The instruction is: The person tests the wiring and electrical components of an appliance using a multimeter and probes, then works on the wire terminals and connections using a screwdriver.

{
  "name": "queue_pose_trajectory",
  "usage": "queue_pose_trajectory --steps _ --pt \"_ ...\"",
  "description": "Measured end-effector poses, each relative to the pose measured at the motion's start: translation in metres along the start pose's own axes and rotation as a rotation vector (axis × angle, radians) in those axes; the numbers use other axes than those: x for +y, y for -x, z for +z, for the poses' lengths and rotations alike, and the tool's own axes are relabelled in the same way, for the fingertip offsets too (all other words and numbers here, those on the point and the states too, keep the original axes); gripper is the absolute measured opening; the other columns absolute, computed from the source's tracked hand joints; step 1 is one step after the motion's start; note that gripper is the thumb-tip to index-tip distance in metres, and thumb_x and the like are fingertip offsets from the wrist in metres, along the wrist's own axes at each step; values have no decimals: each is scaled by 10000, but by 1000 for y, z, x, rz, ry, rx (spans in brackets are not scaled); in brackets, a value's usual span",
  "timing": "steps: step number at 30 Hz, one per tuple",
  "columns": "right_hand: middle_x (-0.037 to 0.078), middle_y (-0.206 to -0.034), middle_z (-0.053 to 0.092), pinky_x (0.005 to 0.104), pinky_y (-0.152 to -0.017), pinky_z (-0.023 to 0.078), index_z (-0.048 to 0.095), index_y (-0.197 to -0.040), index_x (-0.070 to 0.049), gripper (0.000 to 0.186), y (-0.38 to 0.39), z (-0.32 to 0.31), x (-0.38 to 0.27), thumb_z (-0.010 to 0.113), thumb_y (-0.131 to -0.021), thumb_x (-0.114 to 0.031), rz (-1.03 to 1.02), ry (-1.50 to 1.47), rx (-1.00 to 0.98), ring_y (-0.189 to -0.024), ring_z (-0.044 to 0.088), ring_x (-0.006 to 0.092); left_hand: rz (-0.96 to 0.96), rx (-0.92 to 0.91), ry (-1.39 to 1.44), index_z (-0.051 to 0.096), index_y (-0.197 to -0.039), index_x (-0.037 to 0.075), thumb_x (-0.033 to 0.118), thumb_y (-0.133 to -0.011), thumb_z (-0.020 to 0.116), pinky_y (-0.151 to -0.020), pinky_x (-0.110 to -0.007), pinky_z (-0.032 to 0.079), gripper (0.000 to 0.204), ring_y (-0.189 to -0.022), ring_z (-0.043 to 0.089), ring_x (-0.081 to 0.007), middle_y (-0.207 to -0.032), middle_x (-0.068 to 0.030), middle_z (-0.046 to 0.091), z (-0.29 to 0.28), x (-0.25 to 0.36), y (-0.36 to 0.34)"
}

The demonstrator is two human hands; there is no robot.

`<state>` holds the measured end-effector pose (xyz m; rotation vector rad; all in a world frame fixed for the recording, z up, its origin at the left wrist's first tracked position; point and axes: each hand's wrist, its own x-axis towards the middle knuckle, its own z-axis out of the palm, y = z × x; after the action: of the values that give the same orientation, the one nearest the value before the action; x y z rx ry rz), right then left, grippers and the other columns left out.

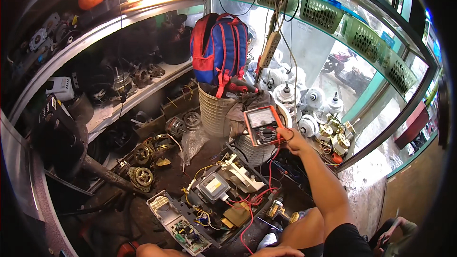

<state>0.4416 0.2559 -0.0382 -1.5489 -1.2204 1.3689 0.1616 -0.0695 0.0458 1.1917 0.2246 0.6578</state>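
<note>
My right hand [291,138] grips an orange-framed analogue multimeter [261,125] over a white bucket, with red leads hanging down. Below it lies an opened appliance with a silver metal box [212,186], a brown transformer [235,215], coloured wires and a cream plastic fitting [238,169]. A detached panel with a green circuit board [187,233] rests at its front left. My left hand [278,252] is at the bottom edge below the appliance, mostly out of frame, its grip unclear. A yellow-and-black drill [276,208] lies right of the appliance.
A red-and-blue backpack [218,52] sits on a cream basket [214,119]. Metal shelves [109,114] with motors line the left. White round parts [285,93] stand by the glass. A black post and tube [102,171] are at left. Another person's hand [383,238] shows at lower right.
</note>
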Motion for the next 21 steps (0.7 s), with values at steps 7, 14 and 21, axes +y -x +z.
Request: queue_pose_trajectory --steps 7,14,21 --pt "68 -856 700 350 -641 481 686 -1061 10 449 -43 24 63 702 -1036 -438 -306 329 332 -720 612 159 241 212 125 706 -1243 -13 156 -1059 612 -800 -313 505 266 -848 614 -172 -1022 -94 642 -1 25 9" --pt "91 -881 703 341 -620 541 675 -1115 -22 432 -46 0 70 649 -1066 -450 -309 528 288 -732 699 205 312 515 -134 686 -1239 -23 180 -1071 594 -818 -307 493 279 -898 609 -171 -1055 -95 614 -24 -11 4" --pt "147 -1197 707 375 -525 628 525 -1267 -37 210 4 -75 39 527 -1065 -94 -592 626 211 -703 744 221 519 576 -610 703 -1193 -38 75 -1080 558 -861 -338 537 216 -961 660 -223 -1148 -154 669 -31 17 -2"
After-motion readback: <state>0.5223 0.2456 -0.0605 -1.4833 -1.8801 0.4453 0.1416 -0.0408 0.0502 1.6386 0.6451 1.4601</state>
